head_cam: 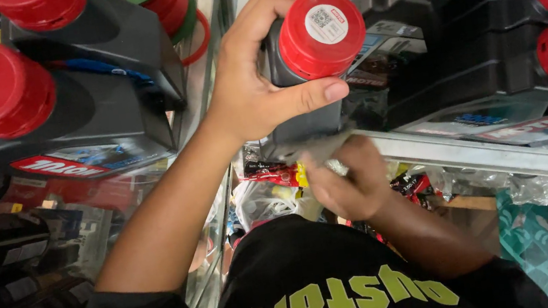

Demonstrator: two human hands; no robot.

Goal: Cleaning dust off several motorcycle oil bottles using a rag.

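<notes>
My left hand (252, 87) is wrapped around the neck of a dark grey oil bottle (304, 127) with a red screw cap (320, 33). It holds the bottle upright over the edge of a glass counter. My right hand (351, 184) is below it and presses a crumpled grey cloth (319, 146) against the bottle's lower part. The cloth and my fingers hide the bottle's base.
More dark bottles with red caps stand in rows on the glass counter (496, 155) at right (471, 33) and on the left (76, 117). Small red and yellow packets (275, 172) lie under the glass. Black tyres (0, 292) are stacked at lower left.
</notes>
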